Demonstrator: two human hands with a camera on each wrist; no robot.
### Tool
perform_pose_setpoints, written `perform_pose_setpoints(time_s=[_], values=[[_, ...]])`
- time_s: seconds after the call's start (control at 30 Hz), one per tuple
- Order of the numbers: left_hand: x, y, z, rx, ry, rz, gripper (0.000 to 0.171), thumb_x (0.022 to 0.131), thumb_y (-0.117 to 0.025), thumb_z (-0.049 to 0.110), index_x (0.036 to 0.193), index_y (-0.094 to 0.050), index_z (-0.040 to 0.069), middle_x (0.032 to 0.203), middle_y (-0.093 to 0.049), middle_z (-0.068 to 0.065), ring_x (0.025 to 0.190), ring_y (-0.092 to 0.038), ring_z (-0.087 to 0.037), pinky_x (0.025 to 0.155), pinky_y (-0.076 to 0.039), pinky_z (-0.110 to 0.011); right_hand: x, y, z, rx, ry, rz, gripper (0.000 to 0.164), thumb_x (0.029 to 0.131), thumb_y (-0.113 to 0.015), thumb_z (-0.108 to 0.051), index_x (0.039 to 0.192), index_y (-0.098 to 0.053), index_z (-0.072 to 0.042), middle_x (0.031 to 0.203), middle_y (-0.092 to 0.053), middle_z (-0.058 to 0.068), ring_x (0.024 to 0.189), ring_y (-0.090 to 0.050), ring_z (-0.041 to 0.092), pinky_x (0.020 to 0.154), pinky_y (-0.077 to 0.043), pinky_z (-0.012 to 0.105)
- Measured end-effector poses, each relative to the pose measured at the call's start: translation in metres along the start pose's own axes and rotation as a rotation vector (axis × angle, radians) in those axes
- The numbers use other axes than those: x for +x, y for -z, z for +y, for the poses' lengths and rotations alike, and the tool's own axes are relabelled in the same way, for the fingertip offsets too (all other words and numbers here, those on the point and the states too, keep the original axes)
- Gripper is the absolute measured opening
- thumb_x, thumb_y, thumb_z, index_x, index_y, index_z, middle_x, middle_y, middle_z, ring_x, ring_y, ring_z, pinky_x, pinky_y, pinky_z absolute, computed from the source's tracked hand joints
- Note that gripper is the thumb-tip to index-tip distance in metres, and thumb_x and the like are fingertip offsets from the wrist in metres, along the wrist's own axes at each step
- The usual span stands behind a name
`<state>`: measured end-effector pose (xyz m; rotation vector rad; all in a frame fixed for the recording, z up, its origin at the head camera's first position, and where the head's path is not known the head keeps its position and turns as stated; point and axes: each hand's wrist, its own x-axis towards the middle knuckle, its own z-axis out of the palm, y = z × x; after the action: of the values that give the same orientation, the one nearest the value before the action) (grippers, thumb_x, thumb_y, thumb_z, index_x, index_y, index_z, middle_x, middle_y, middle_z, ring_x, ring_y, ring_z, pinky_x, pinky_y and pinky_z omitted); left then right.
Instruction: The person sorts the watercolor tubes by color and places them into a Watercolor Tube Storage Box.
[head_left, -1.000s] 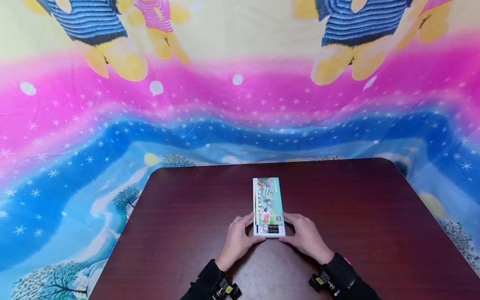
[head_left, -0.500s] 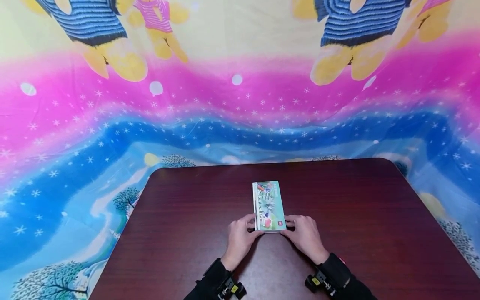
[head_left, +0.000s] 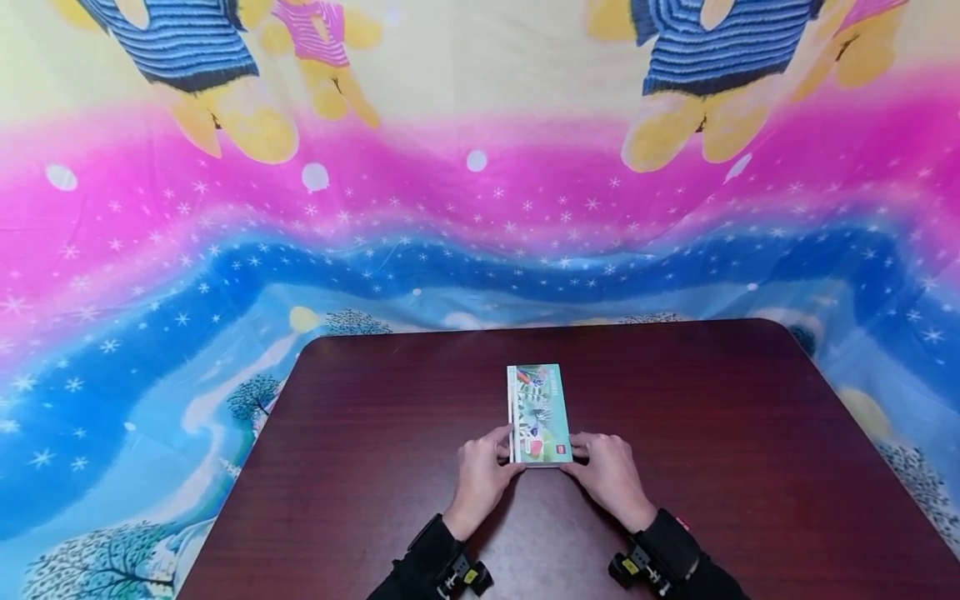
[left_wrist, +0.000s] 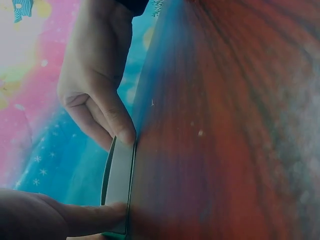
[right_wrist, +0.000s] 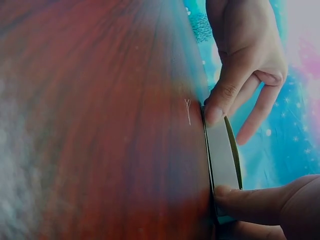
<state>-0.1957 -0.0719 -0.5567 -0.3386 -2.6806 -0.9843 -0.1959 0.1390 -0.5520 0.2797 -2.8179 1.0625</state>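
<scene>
A flat cardboard box with a green printed sleeve lies on the table before me. Its long sides run away from me. My left hand grips the near left corner, thumb on the near end and fingers along the side. At the near right corner my right hand holds it in the same way. Both wrist views show a pale inner tray end inside the sleeve, with a thumb pressing each side of it. The sleeve's top edge bows up slightly there. What lies inside is hidden.
The dark red-brown wooden table has rounded far corners. Behind and beside it hangs a printed cloth in pink, blue and cream. A black strap with a small camera sits on each wrist.
The white tray with its dark tubes, partly out at the near end one second ago, has slid inside the sleeve. Both hands went slightly forward with it, then stayed nearly still.
</scene>
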Motion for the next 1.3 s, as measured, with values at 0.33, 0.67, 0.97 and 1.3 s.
perform_pose_setpoints(time_s=[0.33,0.67,0.97,1.3], values=[[0.002,0.016,-0.007,-0.109,0.024,-0.155,0.066,0.072,-0.094,0.012,0.133,-0.069,0.004,0.086,-0.081,-0.002,0.080,-0.077,-0.011,0.087,-0.058,-0.040,-0.005,0.004,-0.004,-0.024,0.020,-0.054,0.048,0.080,-0.090,-0.017,0.122,-0.074,0.000,0.101,-0.080,0.009,0.085,-0.075,0.017,0.073,-0.059,0.032],[0.003,0.022,-0.004,-0.230,0.016,-0.439,0.088,0.079,-0.088,0.005,0.155,-0.044,0.001,0.110,-0.079,-0.008,0.100,-0.076,-0.015,0.091,-0.058,-0.027,-0.006,0.004,-0.016,-0.259,0.002,-0.126,0.118,0.072,-0.090,-0.055,0.154,-0.037,0.010,0.126,-0.062,0.028,0.105,-0.065,0.037,0.077,-0.057,0.046],[0.012,0.023,-0.007,-0.405,-0.005,-0.529,0.079,0.094,-0.076,0.006,0.161,-0.034,0.003,0.120,-0.077,-0.008,0.099,-0.076,-0.021,0.088,-0.056,-0.023,0.006,0.001,-0.008,-0.389,0.080,0.005,0.121,0.068,-0.092,-0.059,0.149,-0.042,0.016,0.117,-0.066,0.029,0.101,-0.065,0.040,0.081,-0.058,0.049],[0.045,0.053,-0.038,-0.525,0.055,-0.413,0.076,0.093,-0.080,0.014,0.159,-0.042,0.015,0.152,-0.056,-0.013,0.137,-0.053,-0.037,0.112,-0.045,-0.054,0.023,0.028,0.014,-0.117,0.117,-0.336,0.112,0.080,-0.090,-0.034,0.162,-0.024,0.004,0.158,-0.041,0.026,0.144,-0.041,0.043,0.111,-0.045,0.057]])
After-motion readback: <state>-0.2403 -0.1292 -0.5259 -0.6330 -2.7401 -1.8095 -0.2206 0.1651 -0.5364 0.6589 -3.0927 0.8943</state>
